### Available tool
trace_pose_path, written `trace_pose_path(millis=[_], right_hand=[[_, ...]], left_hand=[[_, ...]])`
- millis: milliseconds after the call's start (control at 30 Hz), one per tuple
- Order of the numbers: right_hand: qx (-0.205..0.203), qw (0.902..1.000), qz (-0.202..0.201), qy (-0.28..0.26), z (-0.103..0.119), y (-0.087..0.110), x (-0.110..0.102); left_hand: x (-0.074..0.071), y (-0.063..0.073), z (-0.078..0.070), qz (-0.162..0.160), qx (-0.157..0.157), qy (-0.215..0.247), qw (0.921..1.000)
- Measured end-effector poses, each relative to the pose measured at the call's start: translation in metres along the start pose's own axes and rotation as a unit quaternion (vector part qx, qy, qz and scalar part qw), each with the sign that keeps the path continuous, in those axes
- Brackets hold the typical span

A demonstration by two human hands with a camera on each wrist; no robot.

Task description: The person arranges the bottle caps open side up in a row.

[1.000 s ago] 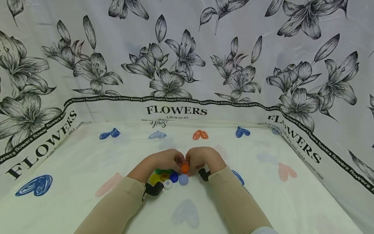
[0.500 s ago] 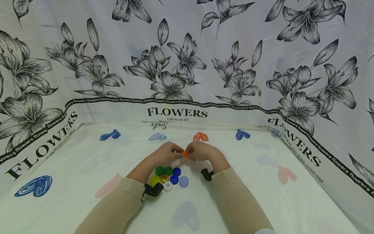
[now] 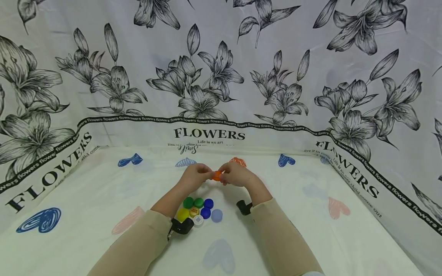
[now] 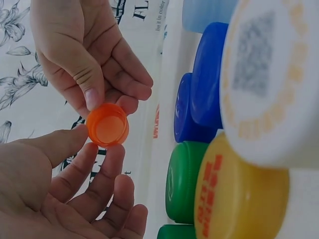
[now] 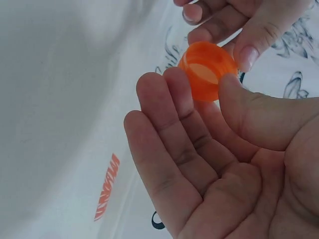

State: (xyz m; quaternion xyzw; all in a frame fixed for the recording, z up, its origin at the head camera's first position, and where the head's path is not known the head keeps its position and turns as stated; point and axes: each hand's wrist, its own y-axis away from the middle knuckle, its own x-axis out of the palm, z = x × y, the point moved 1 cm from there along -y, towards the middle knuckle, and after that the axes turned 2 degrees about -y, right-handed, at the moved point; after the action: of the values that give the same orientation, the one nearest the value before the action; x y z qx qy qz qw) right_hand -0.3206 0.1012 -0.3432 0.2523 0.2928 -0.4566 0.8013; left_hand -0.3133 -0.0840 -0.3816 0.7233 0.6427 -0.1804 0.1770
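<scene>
An orange bottle cap (image 3: pixel 216 176) is pinched between both hands, beyond the other caps in the head view. My left hand (image 3: pixel 196 178) grips its left side with thumb and fingertips, while my right hand (image 3: pixel 238 175) pinches the right side. In the left wrist view the hollow inside of the orange cap (image 4: pixel 108 125) faces the camera. The right wrist view shows the right thumb (image 5: pixel 249 109) against the cap's wall, the other fingers reaching around behind it.
Nearer the body lies a cluster of caps: green (image 3: pixel 188 202), blue (image 3: pixel 205 212), yellow (image 3: pixel 183 214), gold with red print (image 3: pixel 194 211), white (image 3: pixel 198 220) and pale blue (image 3: pixel 216 215). A heart-patterned cloth (image 3: pixel 276 245) covers the table; a flower-print curtain (image 3: pixel 221 96) stands behind.
Both hands have moved away from the body with the orange cap, from beside the cluster to beyond it. The green caps and one blue cap, hidden before, now show.
</scene>
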Motion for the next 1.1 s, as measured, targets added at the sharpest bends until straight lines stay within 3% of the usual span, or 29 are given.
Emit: trace_pose_path(millis=[200, 433, 767, 1100], right_hand=[[0.018, 0.9976, -0.022, -0.063, -0.0022, -0.0030, 0.0006], [0.039, 0.9937, -0.046, -0.094, -0.0027, -0.0044, 0.0018], [0.059, 0.9907, -0.055, -0.109, -0.0083, -0.0093, 0.0039], [0.066, 0.9923, -0.043, -0.096, -0.0089, -0.0091, 0.0049]], left_hand=[[0.0005, -0.0004, -0.0011, -0.004, 0.004, 0.005, 1.0000], [0.0006, 0.0009, -0.0025, 0.001, 0.004, 0.004, 1.0000], [0.0013, 0.0007, -0.0017, 0.013, -0.012, 0.016, 0.9997], [0.0041, -0.0043, 0.0030, 0.034, -0.057, 0.011, 0.9978]])
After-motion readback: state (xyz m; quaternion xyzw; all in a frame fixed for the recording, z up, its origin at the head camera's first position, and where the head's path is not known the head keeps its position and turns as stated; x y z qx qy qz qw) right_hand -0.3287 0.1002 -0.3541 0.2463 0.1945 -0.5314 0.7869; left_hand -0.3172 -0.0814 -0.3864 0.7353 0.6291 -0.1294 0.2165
